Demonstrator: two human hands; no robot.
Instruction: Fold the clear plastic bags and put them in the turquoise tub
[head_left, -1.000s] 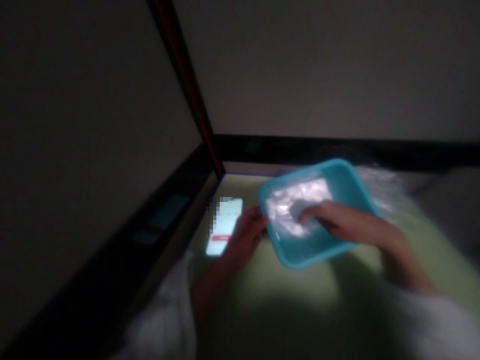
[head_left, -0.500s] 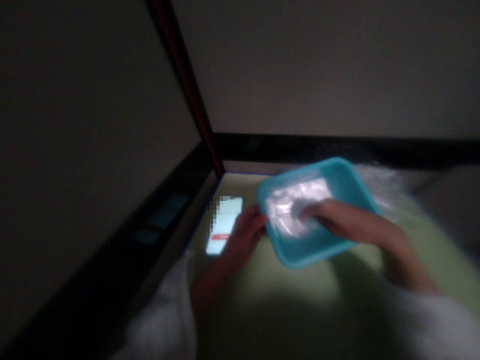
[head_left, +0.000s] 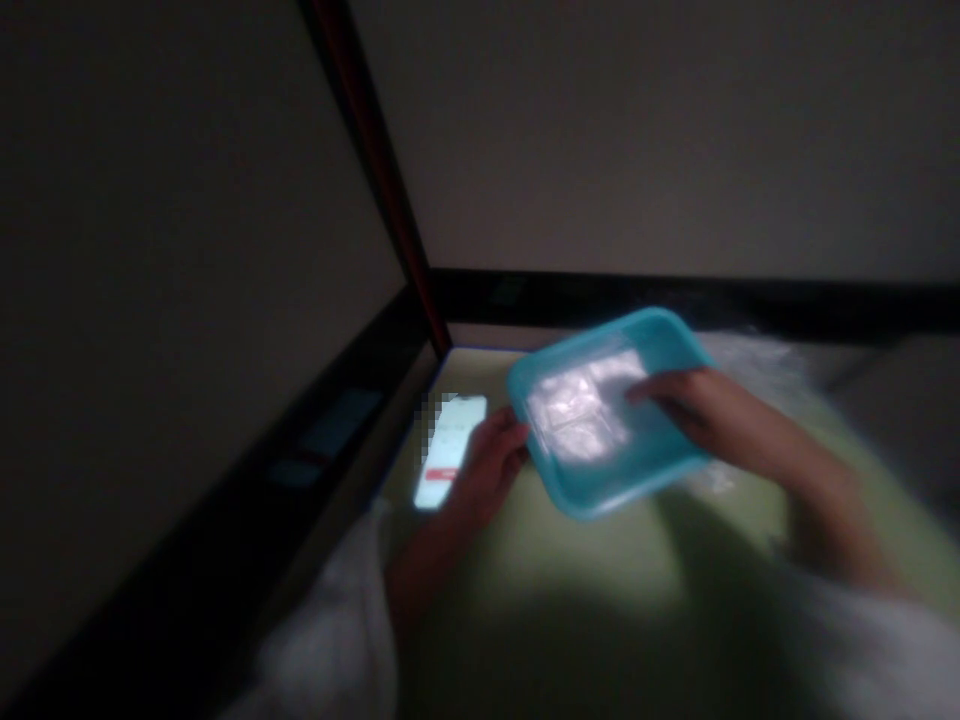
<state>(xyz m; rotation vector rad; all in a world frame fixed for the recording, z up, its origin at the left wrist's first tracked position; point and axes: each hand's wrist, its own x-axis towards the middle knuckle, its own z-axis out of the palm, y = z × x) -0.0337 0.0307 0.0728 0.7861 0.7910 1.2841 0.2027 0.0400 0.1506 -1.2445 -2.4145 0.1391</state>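
A turquoise plastic tray [head_left: 664, 480] is held tilted above a pale green surface. My left hand [head_left: 495, 455] grips its left rim, fingers closed on the edge. Shiny clear plastic packets [head_left: 577, 410] lie in the tray's left half; what they contain is too blurred to tell. My right hand [head_left: 697, 405] reaches over the right rim, index finger stretched toward the packets and apart from the other fingers. Nothing shows in it, though its underside is hidden.
A lit phone [head_left: 450, 450] lies left of the tray, beside my left wrist. Crumpled clear plastic [head_left: 765, 360] sits behind and right of the tray on the green surface [head_left: 600, 580]. Dark-trimmed walls [head_left: 637, 150] meet in a corner behind. The light is dim.
My right hand has drawn back to the right, off the packets, which stay in the tray. The tray has shifted slightly up and left. My left hand keeps its grip.
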